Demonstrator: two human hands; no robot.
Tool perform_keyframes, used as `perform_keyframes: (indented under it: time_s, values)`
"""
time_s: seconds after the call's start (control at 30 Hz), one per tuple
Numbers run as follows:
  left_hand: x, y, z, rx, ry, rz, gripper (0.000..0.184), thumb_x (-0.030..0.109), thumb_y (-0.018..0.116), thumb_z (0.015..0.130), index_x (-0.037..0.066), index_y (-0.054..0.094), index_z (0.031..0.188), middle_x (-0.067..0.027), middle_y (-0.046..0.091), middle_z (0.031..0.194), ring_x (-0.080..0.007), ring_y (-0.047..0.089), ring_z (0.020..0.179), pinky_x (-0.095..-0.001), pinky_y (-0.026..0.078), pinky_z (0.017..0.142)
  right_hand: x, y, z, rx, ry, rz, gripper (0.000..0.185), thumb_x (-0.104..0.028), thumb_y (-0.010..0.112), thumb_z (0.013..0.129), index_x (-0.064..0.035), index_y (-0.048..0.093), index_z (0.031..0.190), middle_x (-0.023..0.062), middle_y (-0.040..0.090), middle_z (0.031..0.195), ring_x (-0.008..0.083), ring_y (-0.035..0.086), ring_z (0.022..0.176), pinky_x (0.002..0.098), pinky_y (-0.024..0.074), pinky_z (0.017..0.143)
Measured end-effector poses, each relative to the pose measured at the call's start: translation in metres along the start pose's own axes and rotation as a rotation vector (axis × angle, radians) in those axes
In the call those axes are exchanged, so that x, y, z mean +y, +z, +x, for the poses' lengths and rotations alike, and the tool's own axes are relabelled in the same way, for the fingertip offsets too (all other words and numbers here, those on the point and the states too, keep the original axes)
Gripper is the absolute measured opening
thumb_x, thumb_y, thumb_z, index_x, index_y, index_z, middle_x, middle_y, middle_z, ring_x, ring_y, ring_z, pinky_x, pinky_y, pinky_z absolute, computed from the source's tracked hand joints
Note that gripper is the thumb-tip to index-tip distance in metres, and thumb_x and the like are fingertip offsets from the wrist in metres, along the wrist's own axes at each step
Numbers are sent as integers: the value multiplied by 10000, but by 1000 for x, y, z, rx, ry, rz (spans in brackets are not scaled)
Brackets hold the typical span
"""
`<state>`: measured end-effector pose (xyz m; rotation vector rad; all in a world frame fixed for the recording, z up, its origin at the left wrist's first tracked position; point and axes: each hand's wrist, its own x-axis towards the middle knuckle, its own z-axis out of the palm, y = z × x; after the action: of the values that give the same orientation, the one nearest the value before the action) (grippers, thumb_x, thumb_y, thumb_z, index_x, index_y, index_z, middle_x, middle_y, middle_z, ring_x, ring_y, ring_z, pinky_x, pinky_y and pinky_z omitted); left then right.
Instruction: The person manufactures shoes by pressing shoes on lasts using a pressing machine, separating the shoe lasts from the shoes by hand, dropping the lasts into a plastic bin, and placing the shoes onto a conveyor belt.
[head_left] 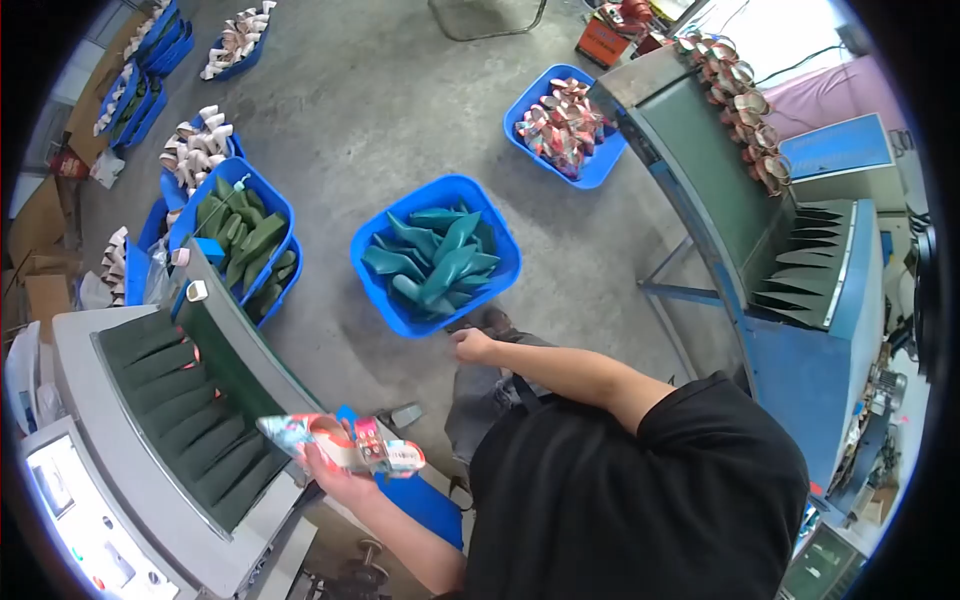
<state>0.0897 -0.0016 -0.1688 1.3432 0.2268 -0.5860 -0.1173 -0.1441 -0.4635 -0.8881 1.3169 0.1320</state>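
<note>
In my left hand point(340, 478) is a pointed, multicoloured floral shoe point(300, 432), its toe aimed left and a pink buckled strap across it. The fingers wrap round its side, above the edge of the grey machine on the left. My right hand point(473, 345) is closed, with nothing visible in it, and hangs near the front rim of a blue bin point(365, 270). Inside that bin lie several green shoe lasts point(450, 270).
A grey machine point(80, 330) with dark curtain flaps stands left. On the right is a blue conveyor machine point(800, 370), with shoes point(735, 105) lined along its far edge. Another bin point(600, 170) holds patterned shoes point(565, 125). More bins point(285, 200) with lasts stand at left.
</note>
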Motion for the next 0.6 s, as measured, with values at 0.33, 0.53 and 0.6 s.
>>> perform_keyframes:
  time_s: [0.33, 0.53, 0.6]
  values:
    - [-76, 124, 40, -494, -465, -165, 456, 405, 427, 1017, 26, 545, 1240, -182, 637, 1134, -330, 655, 991, -478, 545, 885, -151, -82, -190, -512, -410, 80, 473, -284, 640, 955, -41, 563, 1354, 83, 640, 1207, 144, 571, 1125, 318, 477, 950]
    - [-123, 247, -13, -764, -666, -12, 524, 413, 451, 997, 53, 474, 1377, -185, 560, 1287, -323, 551, 1181, -482, 468, 994, -145, -177, -216, -179, -459, 364, 367, -264, 646, 947, -49, 615, 1243, 44, 663, 976, 92, 614, 845, 296, 526, 669]
    - [-137, 271, -24, -683, -710, 17, 567, 383, 481, 983, 70, 404, 1450, -194, 491, 1372, -319, 507, 1244, -486, 427, 1049, -119, -254, -206, 15, -484, 649, 308, -253, 658, 939, -48, 646, 1169, 39, 668, 908, 123, 647, 755, 284, 530, 609]
